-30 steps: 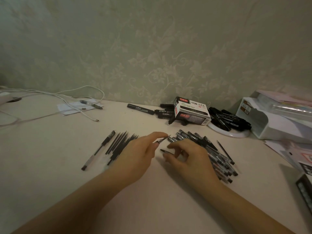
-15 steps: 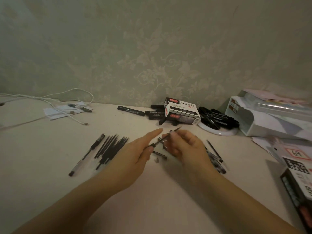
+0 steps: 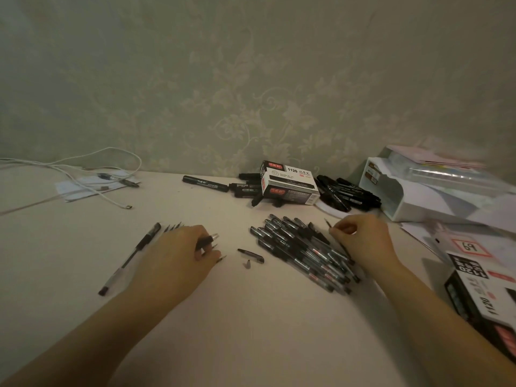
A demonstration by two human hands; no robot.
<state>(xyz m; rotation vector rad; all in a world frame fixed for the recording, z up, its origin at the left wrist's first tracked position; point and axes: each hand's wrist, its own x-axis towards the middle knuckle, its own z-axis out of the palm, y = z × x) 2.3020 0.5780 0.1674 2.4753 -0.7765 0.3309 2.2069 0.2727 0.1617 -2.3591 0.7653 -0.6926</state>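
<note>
A pile of black gel pens (image 3: 298, 248) lies on the pale table (image 3: 251, 317), right of centre. My right hand (image 3: 365, 241) is at the pile's right edge and pinches a thin black refill (image 3: 329, 224) between thumb and fingers. My left hand (image 3: 178, 255) is curled round a pen barrel (image 3: 208, 239) with a black grip and clear tip. It covers most of a row of loose refills (image 3: 173, 227). A single capped pen (image 3: 129, 259) lies left of that hand. A pen cap (image 3: 251, 254) and a small piece (image 3: 247, 264) lie between my hands.
At the wall stand a marker box (image 3: 290, 184) marked 1120, loose black markers (image 3: 205, 183) and more markers on a white disc (image 3: 349, 194). A white organiser (image 3: 413, 196) and a second box (image 3: 485, 297) are on the right. White cables (image 3: 83, 174) lie far left.
My hands were close together at the centre and have moved apart. The left went left over the refills with the barrel. The right went right past the pile with the refill.
</note>
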